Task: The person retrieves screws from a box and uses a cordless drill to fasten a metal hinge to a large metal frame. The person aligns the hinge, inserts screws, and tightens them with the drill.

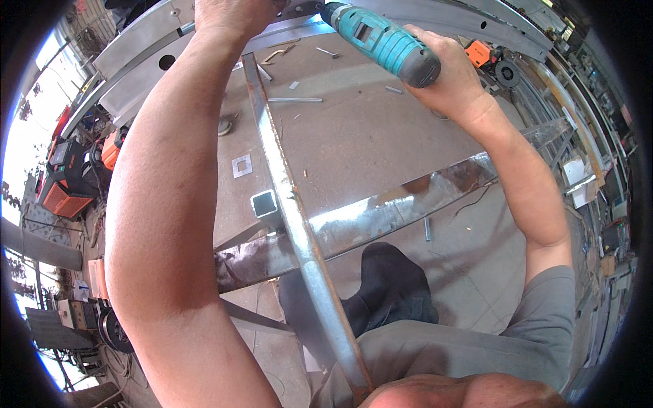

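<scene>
My right hand point(452, 75) is wrapped round the grip of a teal and black cordless drill point(381, 42). The drill's chuck points to the upper left, at a long grey metal beam point(435, 17) that crosses the top of the view. Its lamp throws a bluish glow on the metal by the chuck. To the left of the drill, my left hand point(235, 15) is up against the same beam. The upper edge cuts off most of its fingers, so their grip is hidden. I cannot make out the tip of the bit.
A narrow steel tube point(279, 160) runs lengthwise below the beam, crossing over a wider steel bar point(381, 211). Metal offcuts point(296, 100) and a square plate point(241, 166) lie on the floor. An orange and black machine point(67, 178) stands left; an orange tool point(479, 53) lies right.
</scene>
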Available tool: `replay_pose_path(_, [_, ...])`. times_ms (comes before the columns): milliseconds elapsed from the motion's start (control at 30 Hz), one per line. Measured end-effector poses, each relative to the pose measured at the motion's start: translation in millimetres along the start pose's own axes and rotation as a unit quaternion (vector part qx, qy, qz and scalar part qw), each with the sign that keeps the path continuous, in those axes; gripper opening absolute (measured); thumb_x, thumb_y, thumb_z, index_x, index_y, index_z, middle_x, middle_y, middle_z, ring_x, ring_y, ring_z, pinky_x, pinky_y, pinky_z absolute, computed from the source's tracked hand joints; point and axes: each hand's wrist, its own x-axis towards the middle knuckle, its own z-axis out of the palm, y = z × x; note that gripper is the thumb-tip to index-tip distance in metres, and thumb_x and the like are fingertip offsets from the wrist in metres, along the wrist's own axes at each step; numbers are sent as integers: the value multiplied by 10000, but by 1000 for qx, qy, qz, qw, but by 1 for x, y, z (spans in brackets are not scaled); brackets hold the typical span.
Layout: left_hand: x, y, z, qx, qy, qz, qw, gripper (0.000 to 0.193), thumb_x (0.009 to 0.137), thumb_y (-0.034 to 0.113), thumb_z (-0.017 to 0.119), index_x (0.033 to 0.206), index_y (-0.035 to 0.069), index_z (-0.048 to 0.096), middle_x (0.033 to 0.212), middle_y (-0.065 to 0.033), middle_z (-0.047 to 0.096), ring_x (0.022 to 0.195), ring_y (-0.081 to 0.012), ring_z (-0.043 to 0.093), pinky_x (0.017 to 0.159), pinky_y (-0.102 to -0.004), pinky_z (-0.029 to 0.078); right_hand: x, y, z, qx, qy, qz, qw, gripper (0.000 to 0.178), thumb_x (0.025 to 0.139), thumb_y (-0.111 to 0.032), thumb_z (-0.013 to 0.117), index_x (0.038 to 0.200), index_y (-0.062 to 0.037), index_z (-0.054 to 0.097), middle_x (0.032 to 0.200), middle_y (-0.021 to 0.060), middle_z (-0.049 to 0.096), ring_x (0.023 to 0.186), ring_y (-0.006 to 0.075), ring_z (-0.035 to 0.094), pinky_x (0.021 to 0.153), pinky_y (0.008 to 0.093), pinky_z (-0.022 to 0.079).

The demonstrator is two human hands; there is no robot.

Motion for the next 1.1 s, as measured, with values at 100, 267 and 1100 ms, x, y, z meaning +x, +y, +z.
replay_pose_path(100, [0,0,0,4,-6,-2,1000,555,749,317,844,1174,46,610,1207,-163,655,1241,-322,588,1103,-441,412,0,0,0,-7,-2,-1,1000,332,812,-76,711,1129,1,649,1003,227,725,961,418,704,830,451,583])
replay_pose_path(267, [-1,-2,3,12,13,11,1000,555,741,325,849,1158,44,615,1194,-160,657,1229,-320,595,1090,-440,421,1,3,-1,-23,2,-23,999,378,788,-53,725,1153,-1,642,1026,233,717,983,419,696,837,455,578])
replay_pose_path(1100, [-1,-3,4,12,17,9,1000,473,769,264,814,1138,39,620,1176,-168,665,1213,-325,604,1068,-439,433,6,7,-3,-6,-27,-8,1000,342,819,-51,717,1148,4,640,984,205,727,941,379,722,860,424,602])
